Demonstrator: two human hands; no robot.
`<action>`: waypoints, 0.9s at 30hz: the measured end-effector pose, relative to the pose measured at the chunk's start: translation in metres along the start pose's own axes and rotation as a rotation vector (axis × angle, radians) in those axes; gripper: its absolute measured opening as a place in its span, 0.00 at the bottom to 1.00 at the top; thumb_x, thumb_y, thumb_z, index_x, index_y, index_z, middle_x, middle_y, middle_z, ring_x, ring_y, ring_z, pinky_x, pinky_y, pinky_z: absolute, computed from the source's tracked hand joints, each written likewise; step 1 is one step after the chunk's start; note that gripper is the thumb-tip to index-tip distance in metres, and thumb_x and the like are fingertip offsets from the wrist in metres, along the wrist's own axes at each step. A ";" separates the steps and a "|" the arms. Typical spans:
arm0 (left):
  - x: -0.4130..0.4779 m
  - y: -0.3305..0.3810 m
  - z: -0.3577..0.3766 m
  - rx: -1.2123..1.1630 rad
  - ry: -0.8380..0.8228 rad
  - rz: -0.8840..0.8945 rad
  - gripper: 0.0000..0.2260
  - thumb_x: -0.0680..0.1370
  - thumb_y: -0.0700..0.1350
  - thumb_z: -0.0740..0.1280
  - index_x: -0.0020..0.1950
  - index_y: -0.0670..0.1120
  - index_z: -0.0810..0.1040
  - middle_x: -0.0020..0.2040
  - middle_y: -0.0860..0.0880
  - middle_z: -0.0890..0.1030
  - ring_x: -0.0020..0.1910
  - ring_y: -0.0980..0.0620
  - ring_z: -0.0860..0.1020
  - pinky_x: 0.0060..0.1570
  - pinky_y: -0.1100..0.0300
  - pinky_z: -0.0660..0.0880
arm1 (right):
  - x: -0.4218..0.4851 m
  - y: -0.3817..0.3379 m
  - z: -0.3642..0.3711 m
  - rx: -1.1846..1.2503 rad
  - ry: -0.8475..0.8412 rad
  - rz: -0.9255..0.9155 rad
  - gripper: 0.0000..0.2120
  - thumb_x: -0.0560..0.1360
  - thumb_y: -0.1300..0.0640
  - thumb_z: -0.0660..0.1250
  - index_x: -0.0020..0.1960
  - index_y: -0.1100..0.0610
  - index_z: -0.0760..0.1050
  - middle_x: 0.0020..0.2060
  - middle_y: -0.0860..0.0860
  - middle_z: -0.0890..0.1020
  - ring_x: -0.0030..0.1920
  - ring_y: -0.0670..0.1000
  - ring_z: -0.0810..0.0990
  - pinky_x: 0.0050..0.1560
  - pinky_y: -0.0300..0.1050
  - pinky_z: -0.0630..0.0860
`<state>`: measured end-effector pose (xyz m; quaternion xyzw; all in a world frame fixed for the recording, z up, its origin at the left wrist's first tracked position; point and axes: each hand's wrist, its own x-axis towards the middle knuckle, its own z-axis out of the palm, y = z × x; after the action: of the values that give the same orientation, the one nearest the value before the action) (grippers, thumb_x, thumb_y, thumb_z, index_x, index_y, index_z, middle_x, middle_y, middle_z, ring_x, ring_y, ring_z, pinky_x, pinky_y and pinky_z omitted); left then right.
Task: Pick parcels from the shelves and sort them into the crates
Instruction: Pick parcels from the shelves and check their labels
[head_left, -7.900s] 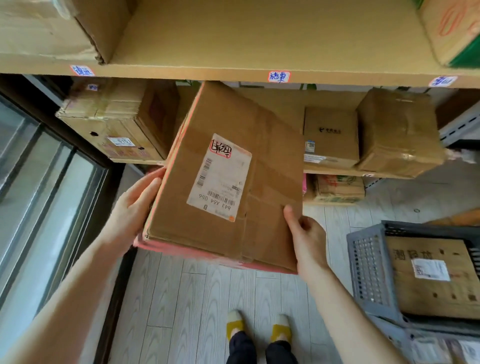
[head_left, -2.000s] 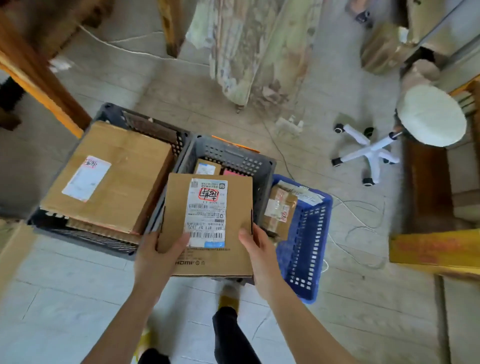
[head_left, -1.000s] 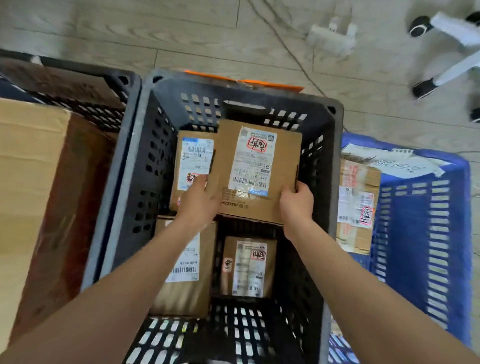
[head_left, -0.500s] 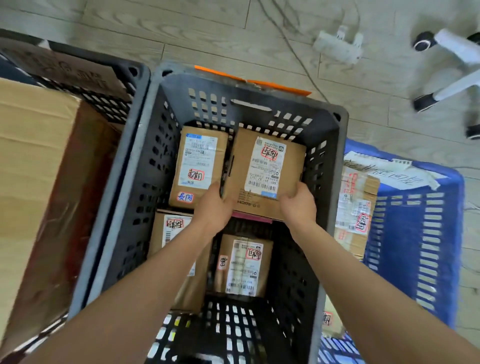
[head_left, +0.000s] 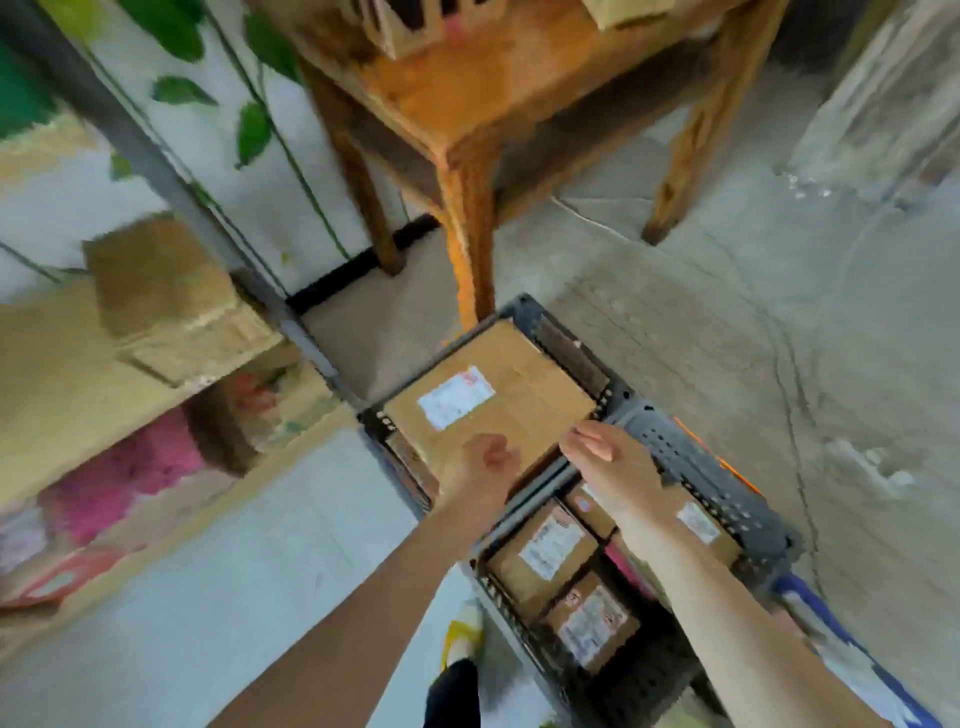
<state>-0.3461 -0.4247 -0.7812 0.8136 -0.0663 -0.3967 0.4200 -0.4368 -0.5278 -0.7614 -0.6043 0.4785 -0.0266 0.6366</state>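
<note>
The view is blurred by motion. My left hand (head_left: 480, 467) is loosely curled and holds nothing, above the edge between two dark crates. My right hand (head_left: 613, 467) is empty too, fingers extended, above the middle crate (head_left: 727, 488). That crate holds several small labelled cardboard parcels (head_left: 545, 551). The far crate (head_left: 571, 343) is filled by one large flat box (head_left: 493, 400) with a white label. On the left, shelves (head_left: 62, 374) carry a cardboard parcel (head_left: 166, 296) and more boxes below.
A wooden table leg (head_left: 467, 234) stands just behind the far crate. A blue crate (head_left: 852, 654) shows at the lower right edge. A dark metal post (head_left: 208, 208) runs diagonally beside the shelves. Grey floor lies to the right and in front. My yellow shoe (head_left: 462, 634) is below.
Both hands let go of the labelled parcel, which stays in the middle crate, and rose out of it. The view swung up and left toward the shelves.
</note>
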 end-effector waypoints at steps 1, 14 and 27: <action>-0.018 0.004 -0.026 -0.044 0.044 0.001 0.13 0.77 0.45 0.65 0.60 0.43 0.75 0.45 0.48 0.78 0.42 0.51 0.76 0.46 0.62 0.74 | -0.017 -0.021 0.018 -0.019 -0.051 -0.035 0.17 0.75 0.55 0.66 0.63 0.59 0.72 0.52 0.49 0.78 0.55 0.46 0.75 0.53 0.39 0.68; -0.124 -0.046 -0.326 -0.272 0.593 0.001 0.05 0.78 0.43 0.63 0.52 0.48 0.76 0.46 0.50 0.76 0.47 0.52 0.73 0.45 0.64 0.66 | -0.096 -0.155 0.280 -0.295 -0.397 -0.315 0.19 0.75 0.57 0.67 0.64 0.63 0.72 0.62 0.57 0.76 0.54 0.44 0.72 0.52 0.36 0.66; 0.092 -0.114 -0.435 -0.188 0.490 -0.097 0.18 0.80 0.49 0.58 0.66 0.40 0.70 0.53 0.43 0.77 0.50 0.44 0.76 0.45 0.59 0.72 | 0.091 -0.148 0.419 -0.337 -0.127 -0.258 0.21 0.76 0.53 0.65 0.66 0.61 0.70 0.63 0.54 0.75 0.59 0.50 0.73 0.55 0.40 0.65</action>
<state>-0.0047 -0.1177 -0.7748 0.8449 0.1137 -0.2121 0.4778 -0.0379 -0.3116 -0.7753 -0.7588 0.3539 0.0103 0.5467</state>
